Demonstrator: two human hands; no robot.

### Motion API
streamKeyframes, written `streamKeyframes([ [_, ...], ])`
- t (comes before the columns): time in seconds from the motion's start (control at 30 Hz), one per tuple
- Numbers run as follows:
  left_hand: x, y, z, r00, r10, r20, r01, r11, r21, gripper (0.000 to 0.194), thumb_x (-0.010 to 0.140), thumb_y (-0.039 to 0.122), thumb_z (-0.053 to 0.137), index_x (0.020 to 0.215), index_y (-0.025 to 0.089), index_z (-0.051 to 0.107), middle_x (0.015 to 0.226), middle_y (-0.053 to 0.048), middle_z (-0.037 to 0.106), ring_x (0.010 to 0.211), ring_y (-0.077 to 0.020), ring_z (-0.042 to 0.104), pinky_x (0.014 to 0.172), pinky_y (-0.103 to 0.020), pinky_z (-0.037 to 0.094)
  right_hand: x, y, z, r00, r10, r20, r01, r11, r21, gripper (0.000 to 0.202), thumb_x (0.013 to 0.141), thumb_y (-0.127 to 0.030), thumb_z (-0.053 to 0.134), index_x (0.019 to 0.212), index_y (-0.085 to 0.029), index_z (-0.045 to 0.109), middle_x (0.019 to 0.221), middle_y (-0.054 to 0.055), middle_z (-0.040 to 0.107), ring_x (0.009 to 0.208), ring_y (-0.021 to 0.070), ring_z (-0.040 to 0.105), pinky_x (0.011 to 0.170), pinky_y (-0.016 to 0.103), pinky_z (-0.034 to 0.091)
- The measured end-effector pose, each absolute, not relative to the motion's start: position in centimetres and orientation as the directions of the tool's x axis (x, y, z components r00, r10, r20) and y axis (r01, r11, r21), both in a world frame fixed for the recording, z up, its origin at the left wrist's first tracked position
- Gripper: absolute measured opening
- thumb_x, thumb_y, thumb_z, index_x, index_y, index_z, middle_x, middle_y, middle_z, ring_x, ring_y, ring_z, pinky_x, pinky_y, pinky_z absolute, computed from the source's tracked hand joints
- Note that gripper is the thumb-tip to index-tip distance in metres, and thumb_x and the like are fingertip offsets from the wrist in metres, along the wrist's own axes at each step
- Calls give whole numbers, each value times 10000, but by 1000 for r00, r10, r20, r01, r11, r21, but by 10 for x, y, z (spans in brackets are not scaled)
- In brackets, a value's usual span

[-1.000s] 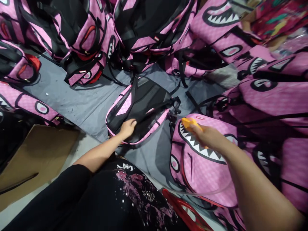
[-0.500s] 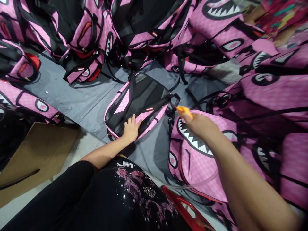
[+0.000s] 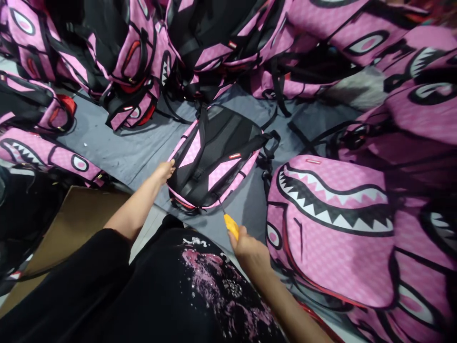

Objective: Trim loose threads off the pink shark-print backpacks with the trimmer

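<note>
The pink-and-black backpack (image 3: 214,159) lies strap side up on the grey cloth sheet (image 3: 121,152), just ahead of my knees, its near corner pointing toward me. My left hand (image 3: 164,170) grips its left edge, fingers curled onto the pink trim. My right hand (image 3: 250,247) is closed around a small yellow-handled tool (image 3: 231,226) whose thin dark tip reaches to the backpack's near edge; whether it touches the fabric I cannot tell. My hands are apart, one on each side of that near corner. Bare grey cloth shows to the left of the backpack and in a narrow strip to its right, which is the only open room. Just right of that strip lies a large pink backpack with a shark-mouth print (image 3: 332,228), close beside my right hand. More pink backpacks in heaps (image 3: 221,43) crowd the far edge and both sides. A flat brown cardboard sheet (image 3: 67,224) lies on the floor at my left.
</note>
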State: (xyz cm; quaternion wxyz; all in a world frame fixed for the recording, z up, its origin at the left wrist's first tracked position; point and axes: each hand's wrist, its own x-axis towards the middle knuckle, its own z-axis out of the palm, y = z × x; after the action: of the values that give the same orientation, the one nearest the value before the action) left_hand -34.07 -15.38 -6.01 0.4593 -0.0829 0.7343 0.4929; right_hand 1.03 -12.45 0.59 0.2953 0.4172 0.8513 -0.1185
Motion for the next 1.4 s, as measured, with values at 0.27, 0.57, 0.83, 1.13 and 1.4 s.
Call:
streamKeyframes([
  [0.27,-371,-145,-67,-73,448,-891,-769,543,337,354,965,394,434,1073,94,589,769,-107,666,643,-224,673,645,-358,579,-37,-159,-41,-343,794,-501,901,430,64,406,1018,-425,399,1059,-65,584,770,140,673,705,233,706,529,265,365],
  [0.57,-365,-137,-91,76,707,-703,-936,294,194,496,958,455,472,1251,69,576,970,-165,748,918,-282,735,970,-451,531,-59,-171,-93,-276,882,-381,947,318,51,420,1027,-432,376,1106,-66,567,732,109,654,648,182,665,518,241,320],
  [0.83,-377,-141,-114,181,816,-549,-952,286,112,556,955,573,415,1085,96,669,1071,-186,739,1084,-298,695,1039,-465,479,-81,-167,-61,-23,854,-520,985,108,134,372,1041,-445,364,1153,-136,537,787,100,699,765,239,720,599,268,418],
  [1.13,-379,-137,-117,272,833,-483,-930,356,90,743,931,679,321,1254,78,616,1115,-204,723,1144,-305,666,1047,-472,463,-87,-166,-38,52,824,-565,996,-4,87,364,1049,-422,336,1142,-130,533,834,122,704,808,251,715,652,286,426],
  [1.4,-377,-132,-112,282,809,-516,-911,394,121,805,906,716,348,1329,62,552,1121,-206,719,1122,-315,674,1014,-471,487,-55,-213,-20,59,818,-572,993,-105,-47,383,1019,-411,297,1084,-154,574,745,107,683,689,244,679,563,275,343],
])
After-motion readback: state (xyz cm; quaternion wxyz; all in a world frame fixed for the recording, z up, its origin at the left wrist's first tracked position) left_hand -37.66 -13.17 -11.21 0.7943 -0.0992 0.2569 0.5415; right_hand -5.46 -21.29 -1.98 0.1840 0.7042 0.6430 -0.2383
